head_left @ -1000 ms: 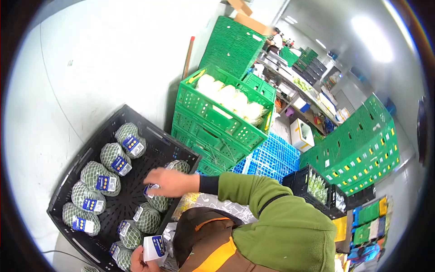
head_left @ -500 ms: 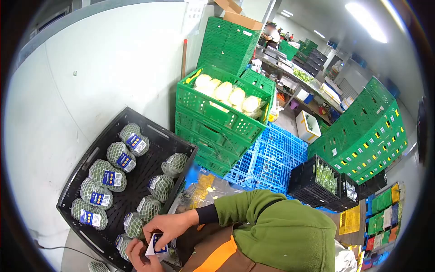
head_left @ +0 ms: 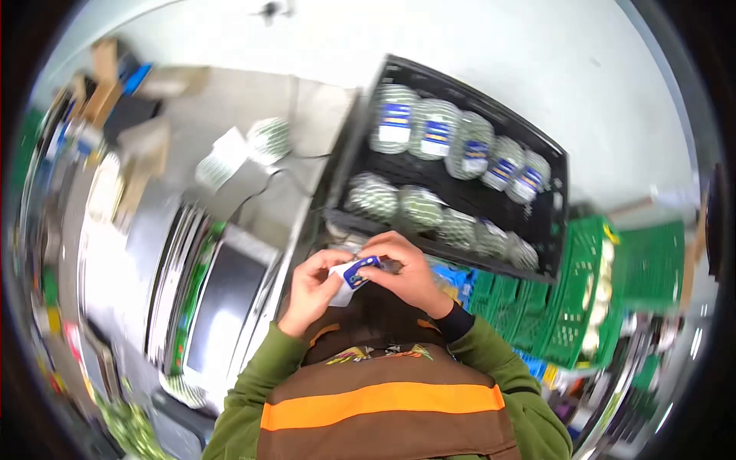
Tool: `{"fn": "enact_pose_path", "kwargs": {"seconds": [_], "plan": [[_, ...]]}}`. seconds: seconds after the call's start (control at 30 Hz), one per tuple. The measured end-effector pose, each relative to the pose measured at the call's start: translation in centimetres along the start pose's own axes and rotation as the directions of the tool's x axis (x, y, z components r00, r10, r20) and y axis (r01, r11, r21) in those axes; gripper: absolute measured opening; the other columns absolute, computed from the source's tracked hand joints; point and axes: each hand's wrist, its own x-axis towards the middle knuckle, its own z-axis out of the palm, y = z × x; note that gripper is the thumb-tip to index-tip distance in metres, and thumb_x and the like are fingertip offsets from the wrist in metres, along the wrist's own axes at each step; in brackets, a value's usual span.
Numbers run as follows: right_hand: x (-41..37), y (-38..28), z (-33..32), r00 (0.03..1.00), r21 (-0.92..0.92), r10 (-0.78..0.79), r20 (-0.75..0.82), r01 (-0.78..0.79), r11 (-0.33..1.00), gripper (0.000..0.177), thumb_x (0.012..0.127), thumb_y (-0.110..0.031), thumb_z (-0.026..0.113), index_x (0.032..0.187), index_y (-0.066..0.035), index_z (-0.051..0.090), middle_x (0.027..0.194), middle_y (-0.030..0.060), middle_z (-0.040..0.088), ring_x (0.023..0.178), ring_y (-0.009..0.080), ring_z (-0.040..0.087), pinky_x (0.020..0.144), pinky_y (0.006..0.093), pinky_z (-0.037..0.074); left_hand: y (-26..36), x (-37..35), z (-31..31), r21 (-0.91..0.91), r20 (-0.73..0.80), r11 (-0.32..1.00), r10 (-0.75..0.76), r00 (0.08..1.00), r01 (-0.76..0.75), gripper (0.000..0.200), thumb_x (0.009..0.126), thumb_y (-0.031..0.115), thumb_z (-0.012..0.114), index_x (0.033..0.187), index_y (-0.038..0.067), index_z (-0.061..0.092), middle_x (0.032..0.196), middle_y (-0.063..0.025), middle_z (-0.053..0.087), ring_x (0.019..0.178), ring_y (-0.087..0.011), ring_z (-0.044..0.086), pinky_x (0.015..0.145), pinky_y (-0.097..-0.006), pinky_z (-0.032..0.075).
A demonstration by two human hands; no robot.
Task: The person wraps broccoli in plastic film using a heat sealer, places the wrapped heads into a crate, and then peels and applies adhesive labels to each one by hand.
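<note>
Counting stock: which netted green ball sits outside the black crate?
The netted ball lying alone beside the black crate, past its wall; the others all sit inside.

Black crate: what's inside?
Two rows of netted green produce: the far row shows blue labels, the near row's are unclear. The right hand, pinching a sticker with the left hand, covers part of the crate's near edge.

The label sheet (head_left: 346,277) is sitting just below the middle of the frame, pinched between the fingers (head_left: 331,261) of the left hand (head_left: 310,290) and the right hand (head_left: 408,274). It is showing as a small white slip carrying a blue sticker with tiny yellow marks, its blue end tilting up to the right. The print is blurring past reading.
</note>
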Motion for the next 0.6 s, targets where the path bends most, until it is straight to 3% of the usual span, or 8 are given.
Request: {"fn": "enact_pose_path", "kwargs": {"seconds": [0.07,0.2,0.27,0.33,0.4,0.43,0.6], "plan": [[0.7,1.0,2.6,0.998,0.064,0.015,0.066,-0.02,0.998,0.022,0.083,-0.007,0.074,0.105,-0.005,0.072,0.11,0.0087,0.062,0.096,0.018,0.062,0.079,0.0299,0.052,-1.2,-1.3,-1.2,-0.122,-0.128,0.991,-0.069,0.989,0.054,0.017,0.093,-0.001,0.057,0.108,-0.001,0.065,0.095,-0.0017,0.066,0.084,-0.008,0.06,0.075,-0.0225,0.048],[2.0,4.0,7.1,0.988,0.058,0.04,0.148,-0.049,0.997,0.02,0.086,-0.005,0.071,0.106,-0.004,0.071,0.11,0.0075,0.061,0.099,0.0158,0.06,0.08,0.0282,0.05,-4.2,-3.7,-4.9,-0.145,-0.26,0.985,-0.124,0.958,0.088,0.015,0.094,0.001,0.058,0.107,0.0,0.065,0.093,-0.0003,0.066,0.08,-0.0055,0.059,0.07,-0.0211,0.047],[2.3,5.3,9.2,0.979,0.166,0.132,0.156,-0.157,0.973,0.017,0.088,-0.004,0.07,0.105,-0.003,0.071,0.11,0.0068,0.061,0.1,0.0138,0.059,0.081,0.027,0.049,-5.7,-4.8,-5.8,-0.215,-0.329,0.957,-0.26,0.908,0.196,0.012,0.095,0.004,0.059,0.105,0.002,0.065,0.091,0.0018,0.065,0.078,-0.0034,0.056,0.068,-0.0197,0.045],[2.4,7.8,11.3,0.972,0.28,0.205,0.111,-0.229,0.932,0.014,0.09,-0.006,0.069,0.103,-0.003,0.071,0.105,0.0046,0.061,0.095,0.0116,0.058,0.082,0.0254,0.046,-6.5,-5.4,-5.9,-0.206,-0.377,0.952,-0.291,0.88,0.226,0.012,0.098,0.013,0.057,0.102,0.005,0.064,0.089,0.0049,0.063,0.078,-0.0022,0.053,0.071,-0.0201,0.042],[2.8,10.2,12.1,0.961,0.13,0.235,0.145,-0.254,0.959,0.015,0.089,-0.008,0.07,0.103,-0.004,0.071,0.1,0.0034,0.061,0.089,0.0107,0.057,0.079,0.0253,0.046,-9.0,-5.7,-6.4,-0.34,-0.383,0.926,-0.296,0.875,0.165,0.017,0.1,0.021,0.054,0.102,0.007,0.064,0.089,0.0062,0.06,0.08,-0.0024,0.051,0.073,-0.0213,0.041],[2.8,11.4,12.8,0.949,0.142,0.28,0.145,-0.3,0.943,0.015,0.089,-0.009,0.07,0.103,-0.005,0.072,0.098,0.0032,0.061,0.086,0.0107,0.056,0.078,0.0253,0.045,-8.7,-5.7,-6.6,-0.353,-0.399,0.895,-0.407,0.822,0.272,0.021,0.1,0.026,0.053,0.102,0.009,0.064,0.088,0.0069,0.059,0.081,-0.0029,0.05,0.075,-0.0216,0.04],[4.1,15.5,14.8,0.938,0.021,0.306,0.165,-0.313,0.949,0.017,0.087,-0.013,0.071,0.103,-0.006,0.072,0.095,0.0055,0.061,0.088,0.0159,0.057,0.078,0.0295,0.047,-13.4,-2.4,-6.2,-0.437,-0.552,0.886,-0.4,0.732,0.155,0.029,0.096,0.031,0.067,0.102,0.003,0.066,0.091,0.0009,0.066,0.078,-0.005,0.056,0.069,-0.0214,0.044]]}}
